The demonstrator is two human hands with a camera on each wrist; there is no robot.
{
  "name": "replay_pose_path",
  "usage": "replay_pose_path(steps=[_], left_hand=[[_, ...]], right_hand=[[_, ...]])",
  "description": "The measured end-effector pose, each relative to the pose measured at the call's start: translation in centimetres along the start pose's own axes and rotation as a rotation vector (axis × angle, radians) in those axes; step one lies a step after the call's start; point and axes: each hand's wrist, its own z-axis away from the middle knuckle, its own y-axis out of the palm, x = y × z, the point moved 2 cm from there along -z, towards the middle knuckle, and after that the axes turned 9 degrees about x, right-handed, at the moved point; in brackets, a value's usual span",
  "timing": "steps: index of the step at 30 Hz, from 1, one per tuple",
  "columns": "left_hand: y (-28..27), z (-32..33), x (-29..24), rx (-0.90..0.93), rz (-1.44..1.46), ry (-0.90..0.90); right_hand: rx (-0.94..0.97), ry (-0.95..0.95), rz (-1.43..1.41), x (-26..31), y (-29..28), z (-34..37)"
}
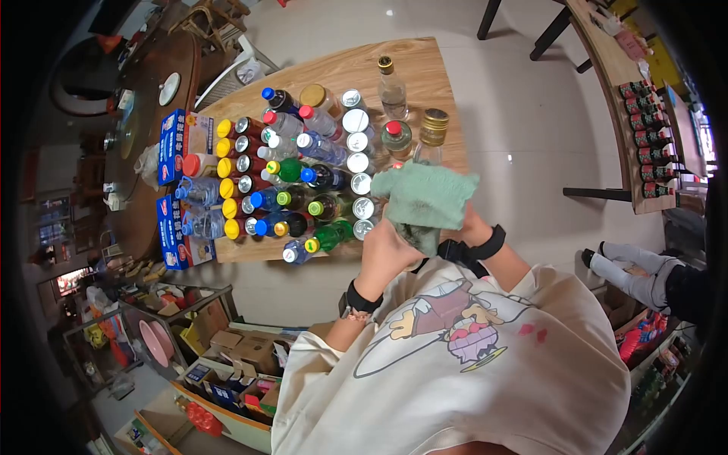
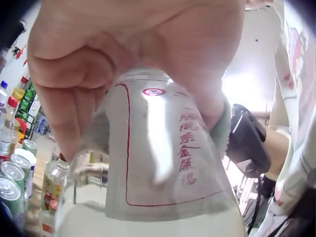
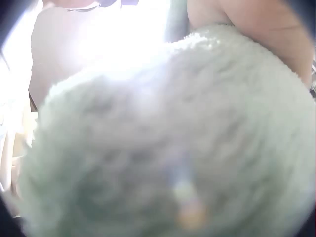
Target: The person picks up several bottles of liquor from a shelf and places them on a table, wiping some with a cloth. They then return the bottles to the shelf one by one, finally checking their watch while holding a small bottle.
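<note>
My left hand (image 1: 385, 254) grips a clear glass bottle (image 2: 148, 163) near its narrow end. The bottle's pale label carries red characters and a red border line. A green, fuzzy cloth (image 1: 428, 193) with a dark smudge hangs over the bottle, hiding most of it in the head view. My right hand (image 1: 475, 227) holds the cloth by its right side; the cloth (image 3: 158, 128) fills most of the right wrist view. Just beyond the cloth stand a gold-capped clear bottle (image 1: 433, 129) and a red-capped jar-like bottle (image 1: 396, 139).
The wooden table (image 1: 440, 72) bears packed rows of drink bottles and cans (image 1: 356, 142). Blue boxes (image 1: 172, 148) line its left end. At the far right, a row of dark bottles (image 1: 644, 136) stands on another table. A person (image 1: 641, 277) in grey trousers is at right.
</note>
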Motion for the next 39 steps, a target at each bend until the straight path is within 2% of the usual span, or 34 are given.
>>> replay_pose_path(steps=[1,3,4,5,6,7,8,9,11,12,15,16,17,19,20,21,22,23,24,25,26,27,29,33,35,37,38,39], left_hand=[[-0.4,0.2,0.0,0.001,0.004,0.000],[-0.9,0.2,0.1,0.221,-0.058,-0.103],[-1.3,-0.2,-0.5,0.484,-0.073,-0.298],[-1.2,-0.1,-0.2,0.486,-0.075,-0.293],[-1.0,-0.1,-0.1,0.409,0.147,-0.047],[-1.3,-0.1,-0.7,0.325,0.369,0.199],[-2.0,-0.3,-1.0,0.551,0.384,0.189],[-2.8,-0.5,-1.4,0.550,0.384,0.193],[-3.2,-0.5,-1.6,0.858,0.795,-0.073],[-3.2,-0.8,-1.2,0.987,0.805,-0.058],[-2.5,-0.6,-0.9,0.918,0.874,0.013],[-2.5,-0.6,-1.3,0.864,0.857,0.053],[-2.7,-0.7,-1.5,0.866,0.859,0.054],[-2.8,-1.0,-1.3,0.892,0.631,-0.067],[-2.6,-1.0,-1.3,0.892,0.635,-0.063],[-2.4,-1.0,-1.3,0.771,0.534,-0.021],[-2.3,-1.0,-1.4,0.651,0.432,0.017],[-2.3,-0.7,-1.8,0.652,0.432,0.017],[-2.6,-0.6,-2.5,0.578,0.258,-0.040],[-2.8,-0.4,-2.9,0.501,0.086,-0.096],[-2.0,-0.2,-1.8,0.445,0.044,-0.072],[-1.7,-0.1,-1.3,0.444,0.046,-0.072],[-1.3,0.1,-0.8,0.471,0.057,-0.120],[-1.2,1.1,-0.7,0.514,0.057,-0.101],[-1.1,1.9,-1.0,0.456,0.132,-0.059],[-0.7,2.5,-0.8,0.449,0.196,-0.080],[-0.5,2.7,-0.1,0.384,0.152,-0.081],[-0.3,2.6,0.2,0.316,0.110,-0.080]], right_hand=[[-0.002,0.002,0.002,0.0,-0.3,0.2],[0.057,0.049,-0.223,0.0,-1.8,0.9],[0.071,0.030,-0.020,-0.5,-3.2,0.6],[0.069,0.026,-0.018,-1.5,-5.1,-0.3],[0.068,0.087,0.077,-2.5,-7.3,-1.4],[0.067,0.151,0.172,-2.3,-7.1,-2.1],[0.121,0.093,0.275,-1.5,-6.5,-2.5],[0.122,0.092,0.279,-0.1,-4.7,-3.1],[0.126,-0.058,-0.151,2.3,-1.6,-3.9],[0.128,-0.058,-0.149,3.3,-0.9,-4.0],[0.120,-0.029,-0.274,5.7,-0.3,-4.7],[0.235,-0.014,-0.410,5.7,-1.2,-4.9],[0.232,-0.013,-0.409,6.1,-1.4,-4.5],[-0.101,-0.061,0.123,7.2,-2.1,-4.0],[-0.208,-0.130,0.259,7.4,-1.8,-3.7],[-0.206,-0.128,0.264,7.2,-1.9,-3.4],[-0.262,-0.294,0.531,7.2,-2.1,-2.8],[-0.317,-0.462,0.796,7.2,-2.3,-2.3],[-0.316,-0.463,0.797,7.0,-3.0,-2.1],[-0.218,-0.502,0.526,6.8,-3.8,-1.8],[-0.120,-0.531,0.255,6.8,-4.3,-1.6],[-0.119,-0.530,0.256,7.1,-4.4,-1.5],[-0.269,-0.446,0.163,8.0,-4.7,-1.7],[-0.568,-0.279,-0.027,10.0,-5.8,-1.9],[-0.530,-0.318,-0.008,9.5,-7.6,-1.2],[-0.235,-0.272,-0.226,7.6,-9.3,-0.1],[-0.343,-0.256,-0.007,6.8,-8.9,1.0],[-0.370,-0.161,0.171,7.0,-7.2,1.6]])
